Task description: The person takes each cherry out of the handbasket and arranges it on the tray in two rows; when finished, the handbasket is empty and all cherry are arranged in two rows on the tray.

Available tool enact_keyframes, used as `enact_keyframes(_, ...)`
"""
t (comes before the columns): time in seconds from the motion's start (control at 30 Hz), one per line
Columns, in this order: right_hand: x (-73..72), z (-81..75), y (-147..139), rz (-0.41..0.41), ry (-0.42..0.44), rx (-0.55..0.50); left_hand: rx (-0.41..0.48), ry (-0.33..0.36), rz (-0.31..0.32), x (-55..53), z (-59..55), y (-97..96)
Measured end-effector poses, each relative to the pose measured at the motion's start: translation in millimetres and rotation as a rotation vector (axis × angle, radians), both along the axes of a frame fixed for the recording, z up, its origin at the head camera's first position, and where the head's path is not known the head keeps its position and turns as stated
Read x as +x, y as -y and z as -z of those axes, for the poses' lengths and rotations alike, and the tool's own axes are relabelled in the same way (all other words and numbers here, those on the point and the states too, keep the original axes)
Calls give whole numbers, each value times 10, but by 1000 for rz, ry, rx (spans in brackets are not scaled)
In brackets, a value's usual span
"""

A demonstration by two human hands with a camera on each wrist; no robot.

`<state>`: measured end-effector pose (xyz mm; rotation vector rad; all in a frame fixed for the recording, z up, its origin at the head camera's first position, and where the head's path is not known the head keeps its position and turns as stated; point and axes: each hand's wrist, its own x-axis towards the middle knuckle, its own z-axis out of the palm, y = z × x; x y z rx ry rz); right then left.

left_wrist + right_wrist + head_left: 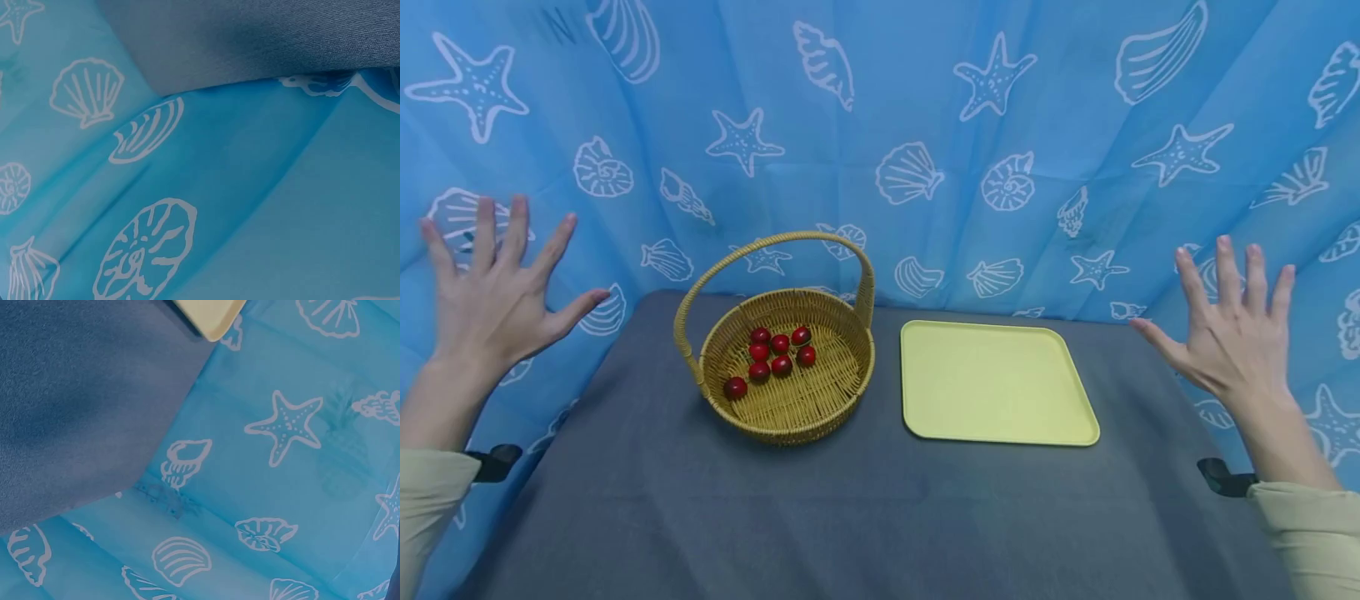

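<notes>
My left hand (493, 300) is raised at the left of the head view with its fingers spread, holding nothing. At the right, my right hand (1236, 333) is also lifted, fingers spread and empty. Between them on the grey table stands a round wicker basket (850, 408) with a tall arched handle. Several dark red cherries (781, 365) lie inside it, mostly toward its left and back. To the basket's right a pale yellow rectangular tray (996, 383) lies flat with nothing on it. Neither hand shows in the wrist views.
A grey cloth (880, 525) covers the table. Behind it and down its sides hangs a blue curtain (865, 150) printed with white shells and starfish. The right wrist view catches one corner of the tray (215, 319) near the table's edge.
</notes>
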<state>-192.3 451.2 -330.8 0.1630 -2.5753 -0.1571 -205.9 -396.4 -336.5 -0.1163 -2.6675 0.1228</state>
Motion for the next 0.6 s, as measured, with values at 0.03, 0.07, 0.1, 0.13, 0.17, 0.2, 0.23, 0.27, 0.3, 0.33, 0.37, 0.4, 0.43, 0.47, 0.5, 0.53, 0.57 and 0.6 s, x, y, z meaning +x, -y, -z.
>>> enact_keyframes(0.03,0,-1,7,-4,-4,-1,5,-1,-2,6,-3,-1)
enact_keyframes(0.07,-2,-3,15,-12,-13,-3,10,-3,-3,15,-6,-1)
enact_keyframes(0.1,-1,-4,23,-16,-18,-3,14,-4,-5,23,-6,-1)
enact_keyframes(0.13,-4,-4,35,-22,-26,-6,16,-2,-9,35,-6,0)
enact_keyframes(0.17,-6,-3,45,-27,-32,-7,15,-5,-11,46,-4,-1)
enact_keyframes(0.2,-10,-2,55,-32,-40,-9,13,-5,-14,56,0,-3)
enact_keyframes(0.23,-11,-1,69,-38,-47,-10,14,-8,-13,68,7,-6)
enact_keyframes(0.27,-11,1,88,-46,-58,-12,14,-6,-16,80,18,-8)
enact_keyframes(0.3,-11,2,108,-51,-66,-12,16,-5,-16,90,31,-10)
enact_keyframes(0.33,-12,6,126,-65,-83,-17,18,-7,-16,97,48,-12)
enact_keyframes(0.37,-11,9,146,-78,-96,-20,23,-11,-13,108,65,-18)
enact_keyframes(0.4,-10,14,169,-95,-111,-23,35,-11,-11,121,81,-24)
enact_keyframes(0.43,-7,20,194,-110,-121,-25,48,-12,-8,136,99,-32)
enact_keyframes(0.47,-6,26,221,-127,-134,-28,59,-9,-8,151,116,-41)
enact_keyframes(0.5,-7,31,247,-144,-142,-29,74,-12,-4,166,135,-53)
enact_keyframes(0.53,-9,38,276,-168,-154,-32,92,-12,0,186,151,-69)
enact_keyframes(0.57,-11,41,309,-183,-156,-32,111,-11,4,207,167,-89)
enact_keyframes(0.6,-17,47,345,-197,-160,-32,134,-16,11,225,188,-109)
